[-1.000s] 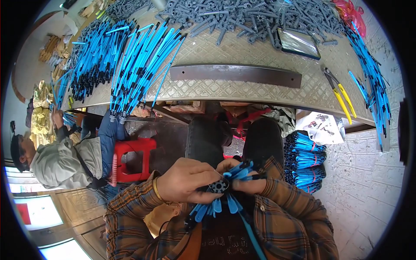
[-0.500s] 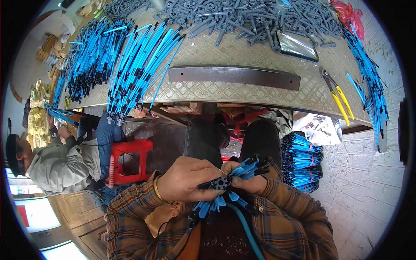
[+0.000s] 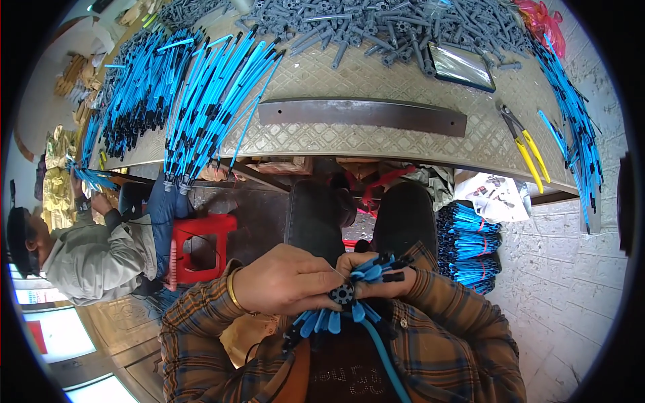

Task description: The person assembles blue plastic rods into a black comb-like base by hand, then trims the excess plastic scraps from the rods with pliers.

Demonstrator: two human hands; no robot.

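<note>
Close to my chest, my left hand [image 3: 285, 279] and my right hand [image 3: 386, 285] are both closed around a black round hub [image 3: 342, 293] with slots about its rim. Blue ribs with black ends [image 3: 329, 322] fan out below the hub, and more stick out past my right fingers. Between the fingertips of both hands runs a thin wire or thread [image 3: 341, 274], hard to make out. My left thumb and forefinger pinch near the hub's upper left side. Part of the hub's body is hidden behind my fingers.
On the table lie bundled blue ribs [image 3: 218, 107], a heap of grey plastic shafts [image 3: 376, 30], a dark metal bar [image 3: 363, 115], yellow-handled pliers [image 3: 527, 151] and a phone-like slab [image 3: 461, 67]. A red stool [image 3: 201, 248] and a seated co-worker [image 3: 94, 248] are at left; tied bundles [image 3: 470, 248] stand at right.
The hub has tipped so its slotted face shows more fully, and the ribs under it have swung round. My left hand has shifted slightly left. Both hands keep their hold.
</note>
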